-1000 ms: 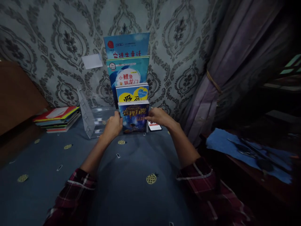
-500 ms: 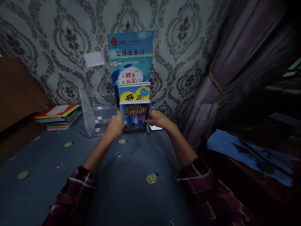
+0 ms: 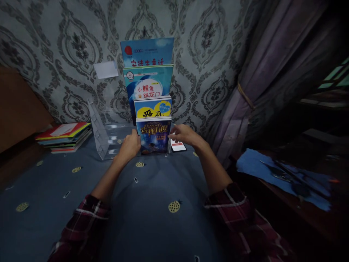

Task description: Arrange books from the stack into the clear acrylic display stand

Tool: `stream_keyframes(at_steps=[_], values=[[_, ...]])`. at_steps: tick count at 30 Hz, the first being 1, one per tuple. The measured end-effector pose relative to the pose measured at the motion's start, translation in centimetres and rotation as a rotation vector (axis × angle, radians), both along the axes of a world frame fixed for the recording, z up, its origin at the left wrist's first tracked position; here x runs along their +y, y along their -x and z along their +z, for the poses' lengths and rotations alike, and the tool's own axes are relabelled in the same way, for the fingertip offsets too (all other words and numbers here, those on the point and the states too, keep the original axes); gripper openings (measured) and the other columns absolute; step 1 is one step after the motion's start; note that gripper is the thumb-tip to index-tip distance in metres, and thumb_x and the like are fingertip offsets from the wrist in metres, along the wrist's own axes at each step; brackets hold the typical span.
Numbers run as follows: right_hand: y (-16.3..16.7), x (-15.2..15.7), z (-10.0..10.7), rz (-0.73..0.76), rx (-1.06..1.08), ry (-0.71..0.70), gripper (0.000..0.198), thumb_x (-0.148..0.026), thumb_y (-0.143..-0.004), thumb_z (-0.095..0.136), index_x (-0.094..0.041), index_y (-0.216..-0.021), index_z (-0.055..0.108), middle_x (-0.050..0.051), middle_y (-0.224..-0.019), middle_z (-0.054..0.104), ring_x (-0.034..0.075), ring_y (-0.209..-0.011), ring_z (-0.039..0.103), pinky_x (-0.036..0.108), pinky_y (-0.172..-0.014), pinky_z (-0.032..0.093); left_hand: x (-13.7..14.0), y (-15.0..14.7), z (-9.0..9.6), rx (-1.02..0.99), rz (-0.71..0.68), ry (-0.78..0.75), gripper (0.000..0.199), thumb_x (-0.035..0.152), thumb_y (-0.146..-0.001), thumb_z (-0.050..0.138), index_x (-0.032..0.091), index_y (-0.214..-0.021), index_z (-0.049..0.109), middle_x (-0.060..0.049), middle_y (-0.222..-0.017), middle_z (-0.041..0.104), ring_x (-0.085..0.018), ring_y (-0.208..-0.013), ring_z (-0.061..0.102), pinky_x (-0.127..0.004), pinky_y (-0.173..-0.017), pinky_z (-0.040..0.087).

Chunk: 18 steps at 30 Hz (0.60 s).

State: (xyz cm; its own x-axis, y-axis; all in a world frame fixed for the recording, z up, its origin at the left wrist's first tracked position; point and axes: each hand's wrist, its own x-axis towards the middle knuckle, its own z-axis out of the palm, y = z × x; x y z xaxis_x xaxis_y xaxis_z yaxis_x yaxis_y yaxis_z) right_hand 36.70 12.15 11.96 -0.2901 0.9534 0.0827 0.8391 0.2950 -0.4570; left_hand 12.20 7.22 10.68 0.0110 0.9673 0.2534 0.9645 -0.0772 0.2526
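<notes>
Blue front book (image 3: 152, 141), two half-curled hands (image 3: 131, 145) (image 3: 185, 134) at edges, grip unclear; three covers (image 3: 152, 54) (image 3: 148, 82) (image 3: 152, 108) behind.

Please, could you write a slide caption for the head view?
Left hand and right hand flank the front book on a clear tiered rack.

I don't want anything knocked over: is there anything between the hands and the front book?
Nothing visible. The left hand is at the front book's left edge and the right hand at its right edge. The phone lies to the book's right, partly hidden by the right hand, not blocking it.
</notes>
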Motion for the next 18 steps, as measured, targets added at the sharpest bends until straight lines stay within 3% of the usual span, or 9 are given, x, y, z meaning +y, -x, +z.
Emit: stream_keyframes(at_steps=[4, 18], values=[[0.1, -0.1, 0.2, -0.022, 0.063, -0.059, 0.028, -0.026, -0.093, 0.070, -0.010, -0.117, 0.071, 0.008, -0.085, 0.080, 0.019, -0.075, 0.075, 0.026, -0.070, 0.053, -0.1, -0.1, 0.2, 0.002, 0.000, 0.041, 0.023, 0.022, -0.104, 0.041, 0.012, -0.122, 0.051, -0.023, -0.112, 0.075, -0.035, -0.108, 0.074, -0.042, -0.090, 0.054], [0.8, -0.4, 0.4, 0.016, 0.071, -0.134, 0.012, -0.013, -0.089, 0.068, -0.012, -0.099, 0.073, 0.009, -0.087, 0.077, 0.023, -0.088, 0.074, 0.027, -0.074, 0.052, 0.6, -0.3, -1.3, -0.010, -0.003, 0.034, 0.026, 0.015, -0.100, 0.038, 0.010, -0.123, 0.050, -0.023, -0.105, 0.076, -0.034, -0.105, 0.075, -0.042, -0.091, 0.055]])
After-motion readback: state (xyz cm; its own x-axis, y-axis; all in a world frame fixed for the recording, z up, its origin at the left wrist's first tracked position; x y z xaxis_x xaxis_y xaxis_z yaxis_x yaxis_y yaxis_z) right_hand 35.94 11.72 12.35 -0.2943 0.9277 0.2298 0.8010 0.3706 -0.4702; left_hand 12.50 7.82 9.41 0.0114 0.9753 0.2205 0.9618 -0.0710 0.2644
